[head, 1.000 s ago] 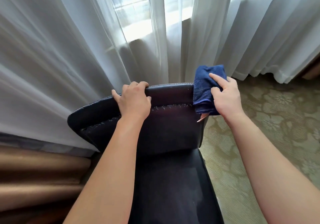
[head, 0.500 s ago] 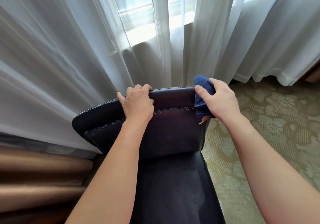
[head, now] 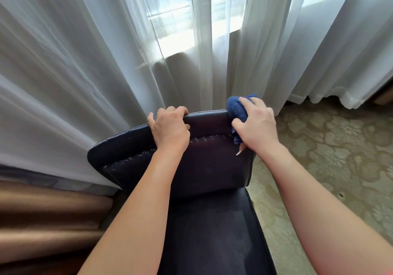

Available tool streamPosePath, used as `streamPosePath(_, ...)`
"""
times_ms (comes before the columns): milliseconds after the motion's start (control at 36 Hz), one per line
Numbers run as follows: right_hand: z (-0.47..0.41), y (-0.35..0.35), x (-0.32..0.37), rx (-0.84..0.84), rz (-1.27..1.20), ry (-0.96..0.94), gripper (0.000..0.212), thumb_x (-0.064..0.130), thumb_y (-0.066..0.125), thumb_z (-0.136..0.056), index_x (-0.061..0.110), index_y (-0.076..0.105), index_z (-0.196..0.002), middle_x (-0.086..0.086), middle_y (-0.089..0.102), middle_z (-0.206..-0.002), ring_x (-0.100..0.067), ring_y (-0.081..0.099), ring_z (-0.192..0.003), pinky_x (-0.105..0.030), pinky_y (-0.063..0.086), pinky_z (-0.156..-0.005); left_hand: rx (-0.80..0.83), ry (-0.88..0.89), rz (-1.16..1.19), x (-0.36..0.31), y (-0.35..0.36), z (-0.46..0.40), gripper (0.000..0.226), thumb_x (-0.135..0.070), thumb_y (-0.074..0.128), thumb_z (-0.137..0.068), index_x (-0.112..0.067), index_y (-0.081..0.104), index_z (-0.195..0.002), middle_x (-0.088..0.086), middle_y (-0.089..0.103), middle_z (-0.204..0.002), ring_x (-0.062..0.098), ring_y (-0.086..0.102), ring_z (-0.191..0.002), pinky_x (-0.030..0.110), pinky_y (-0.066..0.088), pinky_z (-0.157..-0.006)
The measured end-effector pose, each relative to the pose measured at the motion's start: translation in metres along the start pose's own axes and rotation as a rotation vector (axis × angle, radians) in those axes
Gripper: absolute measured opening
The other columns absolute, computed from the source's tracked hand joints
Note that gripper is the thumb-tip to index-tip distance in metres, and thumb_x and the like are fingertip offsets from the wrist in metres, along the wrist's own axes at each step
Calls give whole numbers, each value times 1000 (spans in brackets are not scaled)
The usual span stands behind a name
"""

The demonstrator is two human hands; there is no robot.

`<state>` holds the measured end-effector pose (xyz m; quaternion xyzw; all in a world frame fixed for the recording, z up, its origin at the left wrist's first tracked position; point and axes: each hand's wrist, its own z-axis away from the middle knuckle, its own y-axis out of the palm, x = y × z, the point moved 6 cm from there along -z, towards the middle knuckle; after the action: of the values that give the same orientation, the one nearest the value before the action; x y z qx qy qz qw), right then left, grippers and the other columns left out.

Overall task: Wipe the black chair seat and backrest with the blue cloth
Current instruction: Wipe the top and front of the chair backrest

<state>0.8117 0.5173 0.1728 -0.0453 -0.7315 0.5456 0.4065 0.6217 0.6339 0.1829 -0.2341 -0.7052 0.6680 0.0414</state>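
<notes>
- My left hand (head: 170,129) grips the top edge of the backrest (head: 208,162), fingers curled over the far side, thumb on the near face; it steadies the chair (head: 212,189).
- My right hand (head: 256,125) clutches the blue cloth (head: 236,109), bunched into a wad, and presses it onto the right end of that same top edge, at the corner.
- The cloth sits just right of my left hand, with a short bare stretch of black rim between the 2 hands.
- The top edge runs left to right and curves away toward the near left; that is its long axis, so I judge the wipe should travel leftward along it.
- My left hand lies in that path and would need to lift or slide off for the cloth to pass.
- The seat (head: 214,236) lies near me, below both forearms, well apart from the cloth; faint pale smears show on it, so I judge it not yet done.
- White flecks dot the seam (head: 208,139) across the backrest face, just below the cloth.
- Sheer curtains (head: 106,62) hang right behind the chair; patterned carpet (head: 329,157) lies to the right.
</notes>
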Motion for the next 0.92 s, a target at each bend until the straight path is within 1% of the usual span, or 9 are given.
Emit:
streamPosePath(139, 3, 17, 40, 36, 28, -115, 62, 26, 62, -83, 27, 49, -143, -3, 44, -148, -35, 45, -111, -41, 42, -95, 17, -21, -4, 2, -1, -2, 33, -23, 73, -89, -31, 66, -121, -4, 65, -110, 23, 51, -116, 53, 18, -121)
streamPosePath(222, 2, 16, 38, 29, 10, -128, 61, 25, 63, -82, 28, 51, -142, -1, 45, -148, -34, 46, -111, -41, 43, -95, 54, -50, -44, 3, -4, -4, 31, -28, 72, -91, -33, 64, -120, -3, 65, -111, 22, 50, -119, 56, 16, -121)
streamPosePath(389, 4, 2, -4, -64, -90, -18, 62, 21, 66, -79, 25, 56, -140, -5, 47, -148, -36, 49, -116, -36, 37, -105, 142, -93, -83, 7, -4, -7, 28, -36, 71, -91, -34, 62, -118, -1, 65, -112, 23, 49, -123, 61, 17, -118)
streamPosePath(528, 5, -8, -32, -119, -131, 88, 60, 17, 65, -80, 24, 56, -139, -6, 50, -144, -37, 50, -119, -36, 37, -105, 141, -89, -90, 7, -3, -5, 29, -35, 70, -92, -33, 61, -119, 0, 64, -115, 24, 48, -124, 59, 20, -117)
streamPosePath(611, 6, -8, -35, -131, -165, 111, 58, 16, 63, -82, 23, 56, -139, -5, 51, -143, -36, 50, -121, -36, 36, -106, 144, -92, -81, 6, -3, -7, 27, -34, 70, -92, -34, 62, -118, -1, 64, -115, 23, 47, -124, 56, 25, -114)
streamPosePath(667, 5, -6, -30, -133, -162, 91, 58, 16, 62, -82, 23, 56, -139, -5, 50, -144, -36, 49, -121, -36, 36, -105, 140, -87, -91, 5, -3, -7, 26, -32, 69, -92, -33, 62, -118, -1, 63, -115, 23, 46, -123, 54, 26, -111)
streamPosePath(778, 2, 3, -10, -115, -96, 35, 57, 17, 60, -83, 22, 55, -140, -4, 50, -145, -37, 50, -112, -35, 37, -100, 132, -88, -94, 6, -3, -7, 27, -28, 68, -93, -32, 62, -118, -1, 63, -115, 23, 46, -122, 52, 29, -108)
streamPosePath(861, 0, 14, 16, -58, -30, -77, 59, 23, 56, -80, 21, 56, -139, -4, 50, -144, -38, 51, -112, -38, 37, -99, 143, -87, -94, 4, -3, -9, 28, -26, 68, -92, -33, 63, -119, -1, 63, -116, 23, 47, -122, 52, 30, -106)
streamPosePath(917, 3, 23, 36, -25, -11, -144, 58, 22, 58, -81, 21, 56, -138, -5, 50, -144, -38, 50, -109, -39, 39, -96, 146, -86, -100, 3, -3, -8, 29, -26, 68, -92, -33, 63, -119, -1, 63, -116, 23, 47, -122, 52, 30, -106)
